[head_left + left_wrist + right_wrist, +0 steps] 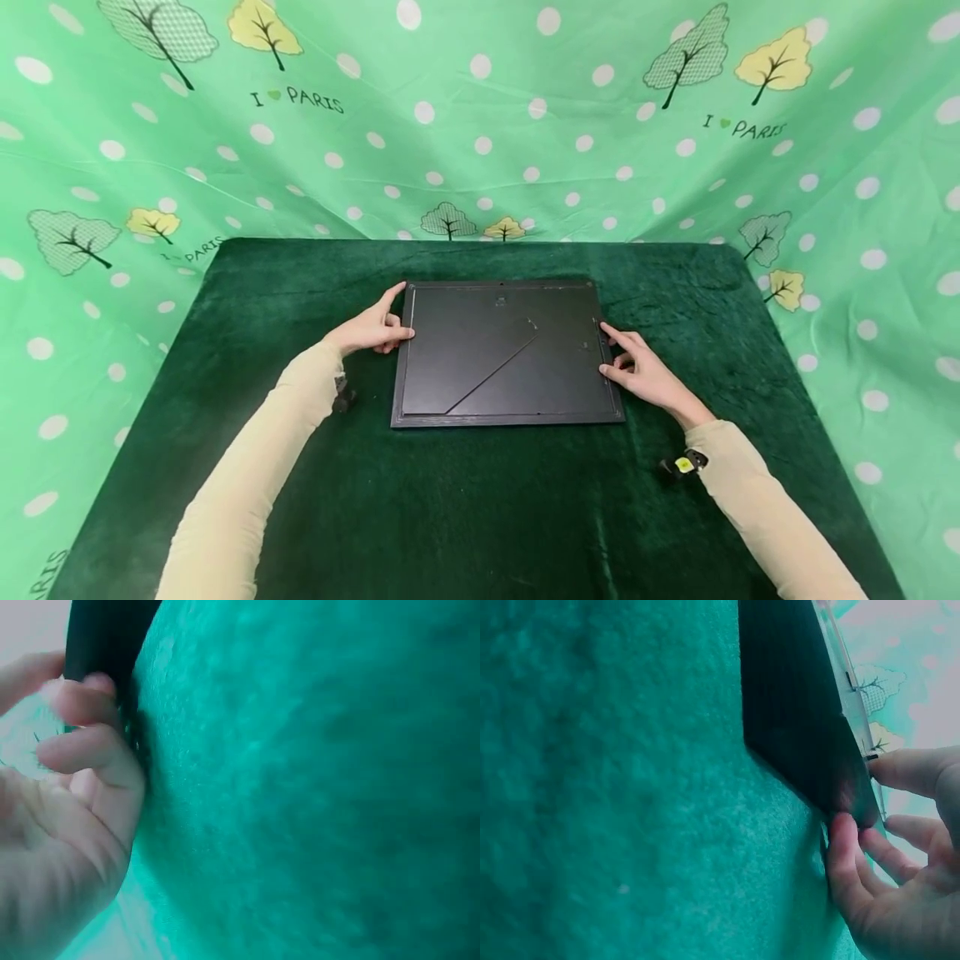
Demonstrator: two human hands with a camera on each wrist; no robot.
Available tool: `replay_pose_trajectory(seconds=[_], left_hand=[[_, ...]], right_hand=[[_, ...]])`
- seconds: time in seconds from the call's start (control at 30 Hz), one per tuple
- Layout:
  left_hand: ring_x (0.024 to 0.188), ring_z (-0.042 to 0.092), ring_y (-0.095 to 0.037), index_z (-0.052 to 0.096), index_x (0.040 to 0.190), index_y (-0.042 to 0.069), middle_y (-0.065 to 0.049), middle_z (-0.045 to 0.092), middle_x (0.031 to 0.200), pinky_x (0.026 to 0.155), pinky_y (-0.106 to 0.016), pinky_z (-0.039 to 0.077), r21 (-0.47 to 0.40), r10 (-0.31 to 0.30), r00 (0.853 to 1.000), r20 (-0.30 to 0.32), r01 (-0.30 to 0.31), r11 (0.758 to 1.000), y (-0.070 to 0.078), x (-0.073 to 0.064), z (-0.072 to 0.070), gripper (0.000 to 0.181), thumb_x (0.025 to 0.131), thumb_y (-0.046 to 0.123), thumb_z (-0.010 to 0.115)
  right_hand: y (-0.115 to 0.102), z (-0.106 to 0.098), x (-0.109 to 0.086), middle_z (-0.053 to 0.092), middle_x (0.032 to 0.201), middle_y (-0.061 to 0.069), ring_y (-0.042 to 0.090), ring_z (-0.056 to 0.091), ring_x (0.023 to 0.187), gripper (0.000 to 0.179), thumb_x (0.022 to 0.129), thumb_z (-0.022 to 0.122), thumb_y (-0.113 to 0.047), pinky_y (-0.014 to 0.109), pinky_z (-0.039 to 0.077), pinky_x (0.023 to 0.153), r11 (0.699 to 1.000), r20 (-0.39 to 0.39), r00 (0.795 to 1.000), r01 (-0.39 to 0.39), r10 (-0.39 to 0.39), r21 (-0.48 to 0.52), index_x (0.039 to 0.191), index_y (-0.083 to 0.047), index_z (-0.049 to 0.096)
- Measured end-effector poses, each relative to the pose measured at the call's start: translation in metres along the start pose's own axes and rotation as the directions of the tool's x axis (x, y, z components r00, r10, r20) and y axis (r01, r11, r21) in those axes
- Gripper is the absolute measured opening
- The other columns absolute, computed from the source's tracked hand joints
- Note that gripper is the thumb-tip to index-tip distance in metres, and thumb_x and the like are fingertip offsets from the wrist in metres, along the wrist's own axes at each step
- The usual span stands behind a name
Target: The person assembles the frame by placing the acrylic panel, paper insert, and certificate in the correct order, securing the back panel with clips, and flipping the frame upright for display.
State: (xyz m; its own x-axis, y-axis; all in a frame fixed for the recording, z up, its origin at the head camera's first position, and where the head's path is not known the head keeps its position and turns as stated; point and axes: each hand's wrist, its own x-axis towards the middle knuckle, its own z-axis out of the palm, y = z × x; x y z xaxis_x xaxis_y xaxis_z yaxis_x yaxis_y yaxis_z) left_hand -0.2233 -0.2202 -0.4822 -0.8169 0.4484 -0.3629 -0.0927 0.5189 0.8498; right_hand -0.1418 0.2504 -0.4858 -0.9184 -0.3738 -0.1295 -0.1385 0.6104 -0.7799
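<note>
Mid-picture, left hand (372, 327) and right hand (647, 372) grasp opposite side edges of the black frame (468, 346); equal pressure and level handling appear advisable.

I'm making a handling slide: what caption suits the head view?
Left grip and right grip hold opposite sides of a black panel, dark green cloth beneath.

From here I see wide passing room over the green cloth (450, 508) in front of the frame (465, 350), between the left sleeve (247, 467) and right sleeve (765, 508), and a narrower strip behind, before the curtain (517, 158); the left hand (375, 325) and right hand (641, 371) obstruct its short sides
</note>
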Motion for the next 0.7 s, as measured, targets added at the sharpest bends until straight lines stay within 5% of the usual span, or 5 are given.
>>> replay_pose_trajectory(seconds=[0.13, 0.23, 0.3, 0.47, 0.7], left_hand=[[0.065, 0.059, -0.024, 0.004, 0.155, 0.011, -0.014, 0.061, 0.087, 0.060, -0.038, 0.049, 0.234, 0.110, 0.989, -0.102, -0.084, 0.969, 0.000, -0.007, 0.006, 0.088, 0.093, 0.021, 0.066], [0.095, 0.057, -0.034, 0.014, 0.154, 0.005, -0.024, 0.052, 0.115, 0.079, -0.048, 0.048, 0.392, 0.213, 0.968, -0.133, -0.146, 0.908, 0.000, -0.011, 0.009, 0.083, 0.092, 0.022, 0.067], [0.117, 0.043, -0.043, 0.018, 0.153, 0.004, -0.029, 0.038, 0.134, 0.092, -0.056, 0.039, 0.475, 0.267, 0.955, -0.131, -0.177, 0.862, -0.001, -0.013, 0.010, 0.080, 0.092, 0.022, 0.066], [0.137, 0.009, -0.051, 0.024, 0.152, 0.003, -0.026, 0.007, 0.155, 0.103, -0.066, 0.020, 0.561, 0.299, 0.948, -0.107, -0.191, 0.806, -0.001, -0.014, 0.015, 0.074, 0.093, 0.024, 0.064], [0.143, 0.004, -0.042, 0.016, 0.153, -0.001, -0.018, 0.004, 0.160, 0.103, -0.068, 0.019, 0.631, 0.289, 0.956, -0.056, -0.191, 0.752, -0.005, -0.011, 0.021, 0.078, 0.096, 0.034, 0.057]], right_hand=[[-0.006, 0.003, -0.002, 0.019, 0.147, 0.025, 0.044, 0.024, 0.126, 0.070, 0.095, 0.064, -0.021, 0.061, 0.032, 0.093, 0.992, -0.037, 0.998, 0.052, -0.056, -0.113, 0.152, -0.004, 0.026], [-0.014, 0.008, -0.002, 0.018, 0.150, 0.023, 0.046, 0.009, 0.135, 0.075, 0.091, 0.068, -0.027, 0.067, 0.019, 0.099, 0.972, -0.041, 0.991, 0.119, -0.130, -0.202, 0.151, -0.003, 0.029], [-0.021, 0.013, 0.000, 0.019, 0.152, 0.022, 0.045, 0.007, 0.139, 0.078, 0.090, 0.070, -0.031, 0.067, 0.016, 0.102, 0.955, -0.017, 0.983, 0.172, -0.181, -0.242, 0.151, -0.004, 0.030], [-0.037, 0.032, 0.006, 0.016, 0.157, 0.019, 0.040, 0.000, 0.144, 0.087, 0.087, 0.070, -0.043, 0.066, 0.011, 0.106, 0.932, 0.094, 0.969, 0.246, -0.229, -0.267, 0.153, -0.007, 0.027], [-0.047, 0.049, 0.013, 0.007, 0.159, 0.019, 0.036, -0.002, 0.145, 0.102, 0.081, 0.069, -0.058, 0.063, 0.012, 0.108, 0.904, 0.165, 0.959, 0.275, -0.231, -0.328, 0.154, -0.005, 0.020]])
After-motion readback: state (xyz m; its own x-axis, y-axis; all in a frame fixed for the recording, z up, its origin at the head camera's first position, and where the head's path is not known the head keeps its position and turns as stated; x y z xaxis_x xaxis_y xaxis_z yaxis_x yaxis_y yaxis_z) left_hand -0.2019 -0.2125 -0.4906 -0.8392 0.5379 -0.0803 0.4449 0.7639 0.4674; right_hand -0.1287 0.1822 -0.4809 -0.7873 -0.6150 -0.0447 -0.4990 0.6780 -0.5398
